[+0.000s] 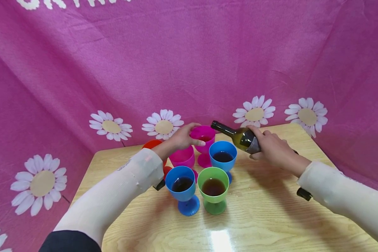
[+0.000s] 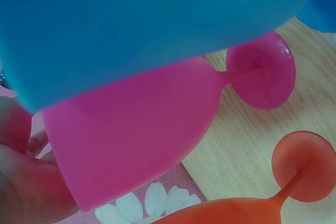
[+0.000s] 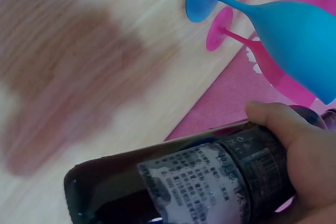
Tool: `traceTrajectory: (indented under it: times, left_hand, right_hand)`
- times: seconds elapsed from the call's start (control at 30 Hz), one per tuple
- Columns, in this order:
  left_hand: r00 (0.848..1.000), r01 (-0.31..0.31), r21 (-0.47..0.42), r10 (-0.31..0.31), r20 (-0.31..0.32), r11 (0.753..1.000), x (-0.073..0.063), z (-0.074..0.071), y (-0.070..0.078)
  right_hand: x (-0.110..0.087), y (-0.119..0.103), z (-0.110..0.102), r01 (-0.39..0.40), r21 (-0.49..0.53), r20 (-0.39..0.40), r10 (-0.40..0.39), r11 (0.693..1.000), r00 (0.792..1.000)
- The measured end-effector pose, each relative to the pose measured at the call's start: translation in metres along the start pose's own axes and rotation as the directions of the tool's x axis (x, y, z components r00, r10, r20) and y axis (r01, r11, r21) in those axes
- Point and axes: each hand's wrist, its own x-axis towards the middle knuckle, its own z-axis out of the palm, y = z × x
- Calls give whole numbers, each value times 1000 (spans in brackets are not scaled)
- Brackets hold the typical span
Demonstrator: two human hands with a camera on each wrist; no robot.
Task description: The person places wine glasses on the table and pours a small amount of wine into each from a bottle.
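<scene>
At the far side of the group, my left hand (image 1: 186,137) grips the bowl of a pink goblet (image 1: 209,147), thumb across its front. Some reddish liquid shows inside it. My right hand (image 1: 272,145) holds a dark green wine bottle (image 1: 239,137) round its body, tilted, its mouth just above and right of that goblet's rim. A printed back label (image 3: 202,187) faces the right wrist view. Right in front of the held goblet stands a blue goblet (image 1: 223,166) with dark liquid. In the left wrist view, my left hand (image 2: 31,182) is partly hidden by nearer goblets.
Closer in stand a green goblet (image 1: 212,198) and another blue goblet (image 1: 182,195), both holding dark liquid. A second pink goblet (image 1: 182,160) and an orange-red goblet (image 1: 152,143) sit under my left forearm. The wooden table (image 1: 258,217) meets a pink flowered cloth (image 1: 189,70) behind.
</scene>
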Motion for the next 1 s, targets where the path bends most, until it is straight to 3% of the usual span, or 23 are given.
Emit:
traceTrajectory:
  times: [0.3, 0.63, 1.0]
  left_hand:
    - [1000, 4, 1, -4, -5, 1000, -1, 0, 1]
    - [1000, 4, -2, -4, 2, 1000, 0, 0, 1]
    - [1000, 4, -5, -4, 5, 1000, 1, 0, 1]
  right_hand:
    - [-10, 7, 14, 71, 132, -133, -53, 989, 990]
    - [-17, 15, 36, 152, 290, -253, -77, 945, 964]
    - [-22, 11, 50, 111, 384, -285, 3, 917, 959]
